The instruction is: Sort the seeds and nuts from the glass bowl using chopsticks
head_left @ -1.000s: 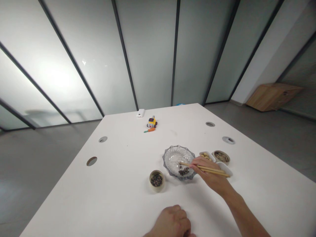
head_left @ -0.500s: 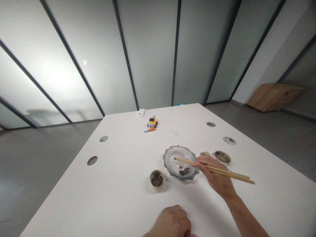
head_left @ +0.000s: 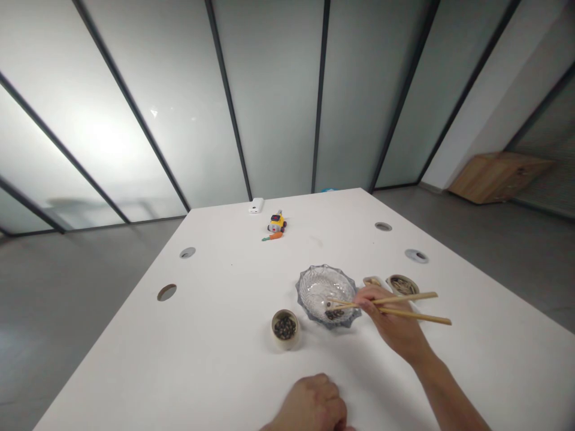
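My right hand (head_left: 390,320) is closed around a pair of wooden chopsticks (head_left: 411,310). Their tips reach into a scalloped clear glass bowl (head_left: 309,278), right by one small dark bean-like piece. More dark bean-like pieces (head_left: 335,314) lie together near the bowl's front side, partly behind the chopsticks. Left of the bowl stands a small round cup (head_left: 284,342) with many similar dark pieces inside. My left hand (head_left: 314,404) rests on the table near the front, its fingers curled; whether anything is under them is hidden.
Behind my right hand are a round dish (head_left: 403,286) of pale elongated pieces and a smaller white dish (head_left: 372,281). Farther back on the white table (head_left: 215,335) sit a yellow toy vehicle (head_left: 277,222), a toy carrot (head_left: 272,237) and a white box-like device (head_left: 256,206). Round holes pierce the tabletop.
The chopstick tips have moved down and slightly right within the bowl, toward the dark pieces. Their rear ends have spread apart. My left hand stays where it was.
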`<state>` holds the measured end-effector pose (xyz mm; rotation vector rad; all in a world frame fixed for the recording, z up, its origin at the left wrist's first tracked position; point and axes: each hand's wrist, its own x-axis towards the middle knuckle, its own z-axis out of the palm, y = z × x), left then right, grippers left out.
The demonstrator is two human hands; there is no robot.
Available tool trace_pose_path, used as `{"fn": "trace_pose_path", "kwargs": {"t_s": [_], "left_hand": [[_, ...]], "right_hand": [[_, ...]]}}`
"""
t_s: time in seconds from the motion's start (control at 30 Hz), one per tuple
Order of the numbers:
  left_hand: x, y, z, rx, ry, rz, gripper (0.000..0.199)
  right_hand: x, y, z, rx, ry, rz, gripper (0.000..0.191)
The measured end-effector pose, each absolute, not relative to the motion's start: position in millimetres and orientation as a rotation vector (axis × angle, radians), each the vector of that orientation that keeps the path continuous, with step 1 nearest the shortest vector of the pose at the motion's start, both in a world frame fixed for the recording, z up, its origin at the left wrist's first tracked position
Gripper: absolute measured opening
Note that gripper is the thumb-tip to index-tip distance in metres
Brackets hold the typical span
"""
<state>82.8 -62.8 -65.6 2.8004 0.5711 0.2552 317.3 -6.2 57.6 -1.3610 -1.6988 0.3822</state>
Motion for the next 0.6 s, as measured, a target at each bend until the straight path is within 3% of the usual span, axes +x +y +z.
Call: {"fn": "trace_pose_path", "kwargs": {"t_s": [0.23,0.6], "left_hand": [[87.7,-58.2,-77.3,2.867,0.512,0.243,0.04],[91.9,-55.0,-109.4,2.98,0.501,0.421,0.05]], "right_hand": [[323.1,-2.4,49.3,-1.425,-1.837,0.586,0.036],[322.8,-7.0,56.2,-1.376,-1.848,0.603,0.032]]}}
